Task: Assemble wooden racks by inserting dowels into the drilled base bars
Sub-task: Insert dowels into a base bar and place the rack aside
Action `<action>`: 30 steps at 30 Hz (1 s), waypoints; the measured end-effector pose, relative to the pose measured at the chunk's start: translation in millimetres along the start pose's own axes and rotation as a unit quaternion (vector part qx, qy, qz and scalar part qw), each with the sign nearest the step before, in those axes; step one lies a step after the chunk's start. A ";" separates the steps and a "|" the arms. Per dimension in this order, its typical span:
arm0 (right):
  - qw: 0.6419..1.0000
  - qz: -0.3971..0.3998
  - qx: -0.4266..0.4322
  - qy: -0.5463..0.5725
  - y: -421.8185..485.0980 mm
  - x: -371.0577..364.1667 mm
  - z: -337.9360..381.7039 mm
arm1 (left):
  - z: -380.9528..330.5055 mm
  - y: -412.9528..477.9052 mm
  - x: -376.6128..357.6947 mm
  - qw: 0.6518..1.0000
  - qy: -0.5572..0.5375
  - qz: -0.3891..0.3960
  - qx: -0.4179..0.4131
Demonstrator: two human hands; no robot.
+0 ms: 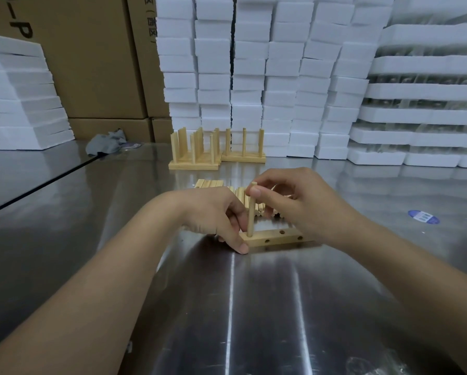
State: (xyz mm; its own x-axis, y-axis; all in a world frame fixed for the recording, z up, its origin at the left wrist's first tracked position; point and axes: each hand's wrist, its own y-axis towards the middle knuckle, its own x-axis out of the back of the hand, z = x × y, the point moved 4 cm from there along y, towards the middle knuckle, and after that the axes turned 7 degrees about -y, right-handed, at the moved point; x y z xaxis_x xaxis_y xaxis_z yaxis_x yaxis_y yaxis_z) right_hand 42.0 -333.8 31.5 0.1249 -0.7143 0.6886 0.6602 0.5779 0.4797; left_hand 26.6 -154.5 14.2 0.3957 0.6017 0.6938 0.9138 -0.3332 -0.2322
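Pale wooden dowel (251,215) stands upright in the end hole of a drilled light-wood base bar (277,238), its top pinched by the right hand (305,204). The left hand (213,215) grips the bar's end.

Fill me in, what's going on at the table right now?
A person is putting together a wooden rack on the steel table. The left hand grips the left end of the base bar, and the right hand pinches the top of a dowel standing upright in the bar's end hole. The other holes in view are empty. Just behind the hands lie loose dowels; finished racks stand farther back.
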 end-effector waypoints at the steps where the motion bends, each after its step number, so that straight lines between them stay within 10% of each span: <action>1: 1.000 0.007 -0.004 -0.004 0.5 3.7 -1.2 | 0.6 0.5 0.0 1.000 -0.001 0.000 0.003; 30: 0.998 0.051 -0.019 -0.006 -5.1 -25.9 -5.6 | 2.2 -2.8 -1.3 1.000 -0.020 -0.012 0.005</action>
State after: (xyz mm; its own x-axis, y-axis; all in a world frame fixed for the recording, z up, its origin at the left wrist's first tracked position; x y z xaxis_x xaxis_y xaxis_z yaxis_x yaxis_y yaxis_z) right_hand 39.5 -320.4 8.1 0.1837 -0.6475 0.7396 0.6725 0.6316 0.3859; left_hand 23.8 -152.7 12.5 0.3768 0.6373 0.6722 0.9239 -0.3109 -0.2231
